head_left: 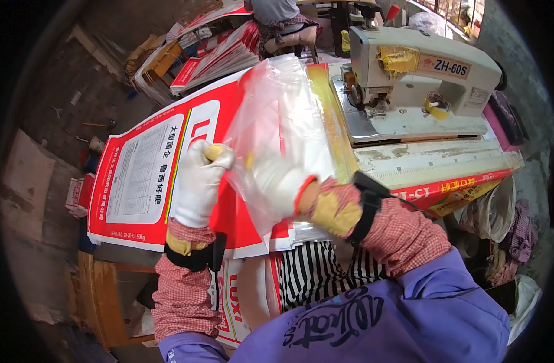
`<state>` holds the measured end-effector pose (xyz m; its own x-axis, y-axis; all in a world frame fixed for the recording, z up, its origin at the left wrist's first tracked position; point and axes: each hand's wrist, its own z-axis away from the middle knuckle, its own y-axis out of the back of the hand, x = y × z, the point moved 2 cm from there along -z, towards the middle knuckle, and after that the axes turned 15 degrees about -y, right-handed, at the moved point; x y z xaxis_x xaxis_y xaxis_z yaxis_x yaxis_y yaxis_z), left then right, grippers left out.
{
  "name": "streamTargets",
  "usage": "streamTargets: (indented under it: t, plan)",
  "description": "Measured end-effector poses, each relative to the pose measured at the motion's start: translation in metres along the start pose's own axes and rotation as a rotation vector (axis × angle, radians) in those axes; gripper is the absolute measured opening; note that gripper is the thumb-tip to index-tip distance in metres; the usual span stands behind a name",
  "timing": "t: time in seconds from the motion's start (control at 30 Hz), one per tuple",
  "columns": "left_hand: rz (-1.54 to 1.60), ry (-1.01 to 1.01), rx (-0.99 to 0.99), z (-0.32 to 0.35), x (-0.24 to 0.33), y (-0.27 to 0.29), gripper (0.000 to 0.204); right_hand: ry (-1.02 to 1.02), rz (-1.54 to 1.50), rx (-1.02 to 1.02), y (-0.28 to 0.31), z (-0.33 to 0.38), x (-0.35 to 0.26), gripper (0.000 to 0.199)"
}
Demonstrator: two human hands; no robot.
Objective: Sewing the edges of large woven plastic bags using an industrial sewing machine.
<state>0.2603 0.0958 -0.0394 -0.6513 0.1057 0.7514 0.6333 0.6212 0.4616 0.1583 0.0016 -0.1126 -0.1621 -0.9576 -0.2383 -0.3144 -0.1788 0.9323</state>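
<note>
In a white glove with yellow fingertips, my left hand [201,181] is closed in a fist at the edge of a clear plastic bag [256,115]. My right hand [276,184], gloved alike, is blurred by motion and partly veiled by the film; its fingers look pinched on the same bag. The film rises loosely between the hands and runs back onto a stack of clear bags [307,115]. Beneath my hands lies a flat red-and-white printed sack [150,163], its left part fully visible and its right part covered by plastic.
A pale industrial sewing machine [422,78] with a yellow tape roll [436,106] occupies the right of the table. Stacked printed sacks [222,60] lie at the far side, near a seated person [280,21]. A wooden stand [101,296] is at lower left.
</note>
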Motion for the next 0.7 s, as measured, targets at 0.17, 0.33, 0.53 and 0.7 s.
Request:
streamTargets:
  t: [0.17, 0.33, 0.53, 0.7]
  plan:
    - [0.161, 0.089, -0.216, 0.04, 0.041, 0.004, 0.012, 0.808, -0.599, -0.116, -0.034, 0.063, -0.092, 0.024]
    - [-0.204, -0.294, -0.49, 0.086, 0.063, 0.024, 0.01, 0.26, -0.752, -0.604, -0.02, 0.023, -0.072, 0.025]
    - [0.058, -0.242, -1.489, 0.158, 0.029, 0.003, 0.011, -0.344, -0.622, -0.248, 0.013, -0.061, 0.042, 0.032]
    - [0.383, -0.086, -1.556, 0.135, 0.034, -0.007, 0.009, -0.977, -0.45, 0.098, 0.004, -0.037, 0.085, 0.041]
